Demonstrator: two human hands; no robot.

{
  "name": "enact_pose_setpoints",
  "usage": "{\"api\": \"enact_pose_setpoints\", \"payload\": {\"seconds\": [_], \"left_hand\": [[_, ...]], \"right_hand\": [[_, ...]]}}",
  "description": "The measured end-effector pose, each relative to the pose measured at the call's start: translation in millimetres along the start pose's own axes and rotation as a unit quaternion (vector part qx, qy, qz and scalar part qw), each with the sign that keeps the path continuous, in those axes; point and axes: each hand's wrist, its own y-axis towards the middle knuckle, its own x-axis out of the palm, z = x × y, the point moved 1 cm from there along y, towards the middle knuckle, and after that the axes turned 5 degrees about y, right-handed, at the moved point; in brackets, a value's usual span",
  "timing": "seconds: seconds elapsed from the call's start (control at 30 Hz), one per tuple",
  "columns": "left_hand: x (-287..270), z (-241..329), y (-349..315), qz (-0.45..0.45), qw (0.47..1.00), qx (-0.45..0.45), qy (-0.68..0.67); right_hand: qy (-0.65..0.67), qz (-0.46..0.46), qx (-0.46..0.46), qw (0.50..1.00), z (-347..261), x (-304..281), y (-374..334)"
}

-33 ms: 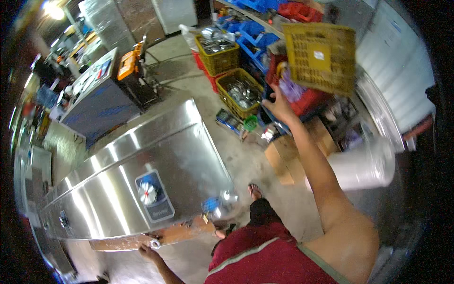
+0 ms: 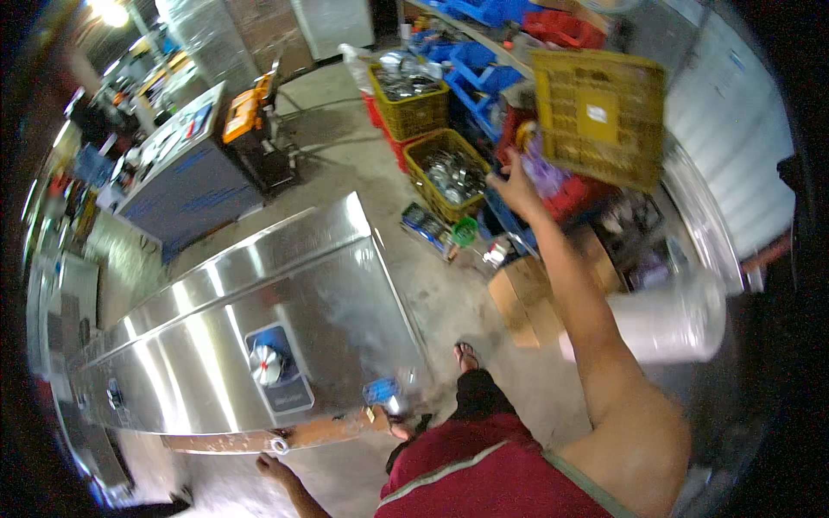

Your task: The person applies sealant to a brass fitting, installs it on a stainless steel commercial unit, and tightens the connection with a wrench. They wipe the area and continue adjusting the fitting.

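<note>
My right hand (image 2: 521, 190) reaches forward at the upper right, thumb and fingers apart, with nothing in it. In the view it lies beside a yellow crate (image 2: 447, 177) of shiny metal parts and a purple plastic bag (image 2: 546, 164); I cannot tell that it touches either. Low on the left, my left hand (image 2: 276, 470) hangs near the wooden strip (image 2: 328, 432) along the near edge of a stainless steel counter (image 2: 328, 293). Its fingers look curled but are too blurred to judge, and no object shows in it. A white ring-shaped roll (image 2: 279, 445) lies just beyond it.
Another yellow crate (image 2: 600, 116) sits tilted on the red bins at right. Below are a cardboard box (image 2: 522, 298) and a plastic-wrapped roll (image 2: 665, 319). A green basket (image 2: 465, 231) stands on the floor. A workbench (image 2: 186, 181) with an orange toolbox (image 2: 242, 116) is far left.
The surroundings have shifted slightly down and right in the view. My left hand now shows a little farther from the white roll. My right hand stays stretched forward.
</note>
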Motion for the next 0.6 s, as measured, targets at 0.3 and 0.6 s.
{"api": "enact_pose_setpoints", "payload": {"seconds": [0.3, 0.6], "left_hand": [[-68, -20, -217, -0.196, 0.925, -0.323, -0.037], [-35, 22, -340, -0.389, 0.808, -0.075, 0.436]], "right_hand": [[-0.156, -0.054, -0.077, 0.983, 129, 98, 303], [-0.098, -0.102, -0.045, 0.989, 168, 168, 356]]}}
